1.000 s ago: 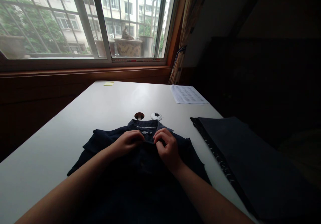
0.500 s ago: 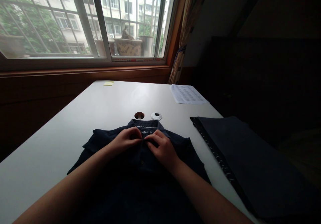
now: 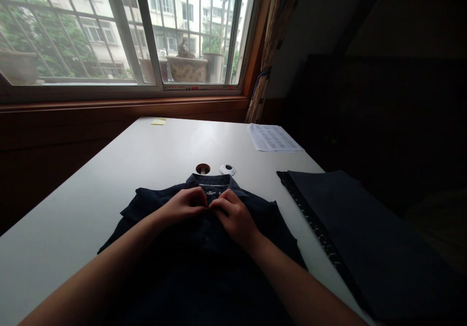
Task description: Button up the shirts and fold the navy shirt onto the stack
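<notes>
A dark navy collared shirt point(image 3: 204, 267) lies front up on the white table, its collar pointing away from me. Just below the collar, my left hand point(image 3: 188, 203) pinches the left side of the front opening between thumb and fingers. My right hand point(image 3: 235, 214) pinches the other side of the opening, its fingertips almost meeting the left ones. A label shows inside the neck, above the hands. Whether a button sits between the fingertips is hidden.
The white table point(image 3: 87, 194) has a cable hole point(image 3: 203, 169) and its round cover point(image 3: 227, 170) beyond the collar. A dark folded cloth point(image 3: 357, 224) lies along the right edge. Papers point(image 3: 275, 137) and a yellow sticky note point(image 3: 158, 121) lie at the back, below a window.
Both hands have shifted very slightly down the front opening, still pinching the shirt. The shirt's outline stays in place.
</notes>
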The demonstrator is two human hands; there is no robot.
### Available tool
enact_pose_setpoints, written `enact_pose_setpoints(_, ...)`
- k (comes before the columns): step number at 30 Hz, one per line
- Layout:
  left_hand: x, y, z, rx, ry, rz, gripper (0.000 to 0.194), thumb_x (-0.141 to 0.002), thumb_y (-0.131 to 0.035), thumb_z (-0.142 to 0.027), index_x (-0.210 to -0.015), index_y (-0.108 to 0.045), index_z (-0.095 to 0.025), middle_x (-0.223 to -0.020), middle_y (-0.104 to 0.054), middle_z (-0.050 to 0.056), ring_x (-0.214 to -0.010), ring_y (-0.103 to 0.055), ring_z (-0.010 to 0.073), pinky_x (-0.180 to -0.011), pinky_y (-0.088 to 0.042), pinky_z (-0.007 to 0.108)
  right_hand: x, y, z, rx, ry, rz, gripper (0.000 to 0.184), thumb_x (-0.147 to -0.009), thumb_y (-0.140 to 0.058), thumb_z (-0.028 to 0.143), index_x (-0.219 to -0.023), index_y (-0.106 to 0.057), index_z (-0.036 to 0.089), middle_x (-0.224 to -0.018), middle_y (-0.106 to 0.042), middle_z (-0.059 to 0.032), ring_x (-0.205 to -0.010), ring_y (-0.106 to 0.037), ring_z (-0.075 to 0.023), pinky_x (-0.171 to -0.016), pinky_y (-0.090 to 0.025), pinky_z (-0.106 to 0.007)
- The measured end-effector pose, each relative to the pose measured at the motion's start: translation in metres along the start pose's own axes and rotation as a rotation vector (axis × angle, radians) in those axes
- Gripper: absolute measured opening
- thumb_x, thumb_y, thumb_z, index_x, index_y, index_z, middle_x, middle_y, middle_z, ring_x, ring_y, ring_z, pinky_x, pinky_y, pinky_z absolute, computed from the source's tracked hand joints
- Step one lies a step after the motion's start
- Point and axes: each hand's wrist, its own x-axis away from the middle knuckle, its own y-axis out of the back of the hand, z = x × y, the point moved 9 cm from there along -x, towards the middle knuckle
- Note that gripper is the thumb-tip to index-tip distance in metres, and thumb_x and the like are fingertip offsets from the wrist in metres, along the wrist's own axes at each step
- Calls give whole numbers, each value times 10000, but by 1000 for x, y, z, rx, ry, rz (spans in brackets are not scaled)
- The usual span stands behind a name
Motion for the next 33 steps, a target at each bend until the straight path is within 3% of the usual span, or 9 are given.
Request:
enact_pose_setpoints(7, 3, -5, -13, -94, -112, 133, 213, -878, -666, -282, -1034, -689, -138, -924, -683, 50, -849, -631, 174, -764, -495, 269, 0, 2, 0, 20, -6, -32, 175, -910, -613, 120, -976, -709, 250, -928, -545, -18, -837, -592, -162, -788, -507, -299)
enact_pose_setpoints(19, 3, -3, -18, -314, -316, 3, 179, -911, -651, -315, -889, -705, -145, -818, -695, 44, -725, -636, 141, -674, -490, 235, 0, 2, 2, -31, 33, -24, 153, -916, -622, 139, -990, -704, 246, -945, -561, -24, -871, -612, -163, -811, -519, -299)
enact_pose_setpoints(33, 5, -2, -21, -324, -299, -10, 207, -926, -634, -330, -897, -710, -139, -807, -694, 46, -713, -629, 137, -665, -480, 227, -1, 5, 13, 5, 160, -11, 203, -928, -595, 146, -1046, -701, 272, -972, -585, -33, -895, -622, -166, -827, -550, -303)
